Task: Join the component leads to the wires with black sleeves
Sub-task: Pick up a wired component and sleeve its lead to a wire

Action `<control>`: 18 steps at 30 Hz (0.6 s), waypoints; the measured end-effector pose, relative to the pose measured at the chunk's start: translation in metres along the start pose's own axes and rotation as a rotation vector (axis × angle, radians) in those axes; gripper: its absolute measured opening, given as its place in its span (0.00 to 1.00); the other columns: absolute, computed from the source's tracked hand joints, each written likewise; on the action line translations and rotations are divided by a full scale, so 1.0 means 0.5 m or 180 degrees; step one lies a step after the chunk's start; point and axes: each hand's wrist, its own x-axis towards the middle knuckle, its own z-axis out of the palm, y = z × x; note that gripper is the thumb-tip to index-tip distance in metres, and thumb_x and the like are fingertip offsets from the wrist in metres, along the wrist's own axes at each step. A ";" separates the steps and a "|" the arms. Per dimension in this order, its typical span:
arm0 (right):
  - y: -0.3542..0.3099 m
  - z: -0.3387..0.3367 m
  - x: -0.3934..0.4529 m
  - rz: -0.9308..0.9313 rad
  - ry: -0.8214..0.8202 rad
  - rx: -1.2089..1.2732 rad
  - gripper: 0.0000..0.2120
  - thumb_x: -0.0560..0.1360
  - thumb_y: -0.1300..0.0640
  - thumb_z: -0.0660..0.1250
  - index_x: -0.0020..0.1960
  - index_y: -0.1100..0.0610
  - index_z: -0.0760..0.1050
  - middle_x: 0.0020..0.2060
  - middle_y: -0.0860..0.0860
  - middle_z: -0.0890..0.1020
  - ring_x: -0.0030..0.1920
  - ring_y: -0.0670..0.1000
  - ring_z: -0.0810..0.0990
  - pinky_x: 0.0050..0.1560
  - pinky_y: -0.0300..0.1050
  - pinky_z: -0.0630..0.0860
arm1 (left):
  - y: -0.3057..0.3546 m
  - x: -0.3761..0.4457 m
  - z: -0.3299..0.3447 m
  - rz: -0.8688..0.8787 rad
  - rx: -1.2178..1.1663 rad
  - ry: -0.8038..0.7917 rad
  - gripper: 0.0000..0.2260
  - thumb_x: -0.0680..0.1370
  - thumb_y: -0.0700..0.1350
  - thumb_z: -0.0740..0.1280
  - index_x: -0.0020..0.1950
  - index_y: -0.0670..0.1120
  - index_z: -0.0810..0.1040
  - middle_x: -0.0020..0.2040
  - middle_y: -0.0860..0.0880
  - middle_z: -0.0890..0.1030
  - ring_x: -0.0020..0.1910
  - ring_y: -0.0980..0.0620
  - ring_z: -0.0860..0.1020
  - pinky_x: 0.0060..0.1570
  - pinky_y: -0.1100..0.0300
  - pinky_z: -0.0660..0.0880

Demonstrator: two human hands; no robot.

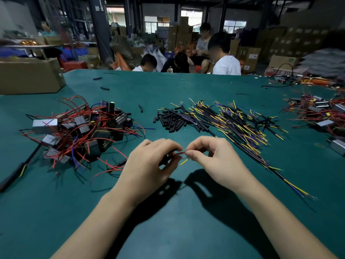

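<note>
My left hand (149,165) and my right hand (214,159) meet above the green table (177,221), fingertips almost touching. The left hand pinches red component leads (178,153) and seems to hold something dark beneath its fingers. The right hand pinches a wire end against those leads, and a yellow wire (184,161) hangs below the fingertips. A pile of components with red and blue leads (82,131) lies to the left. Loose black sleeves (171,120) lie ahead in the middle. A heap of black cables with yellow and purple wires (240,124) spreads to the right.
A cardboard box (29,75) stands at the far left. Another pile of components with red leads (317,113) lies at the right edge. A black cable (16,174) lies at the left near edge. Several people sit beyond the table's far edge.
</note>
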 end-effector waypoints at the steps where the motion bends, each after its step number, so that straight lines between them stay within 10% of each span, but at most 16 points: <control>1: 0.000 0.001 0.000 0.0051 -0.0067 0.0101 0.08 0.73 0.62 0.71 0.38 0.52 0.79 0.31 0.44 0.81 0.31 0.37 0.75 0.35 0.26 0.67 | -0.001 0.001 -0.001 0.0101 0.0092 0.0054 0.03 0.74 0.44 0.70 0.46 0.47 0.80 0.38 0.54 0.79 0.34 0.53 0.73 0.38 0.59 0.70; 18: -0.006 -0.002 -0.007 -0.0390 -0.0127 -0.0516 0.08 0.72 0.60 0.72 0.38 0.49 0.80 0.33 0.42 0.82 0.38 0.39 0.78 0.40 0.28 0.69 | 0.003 0.000 -0.007 0.0175 0.0184 -0.0330 0.08 0.78 0.48 0.62 0.46 0.48 0.80 0.36 0.53 0.76 0.31 0.50 0.72 0.34 0.59 0.68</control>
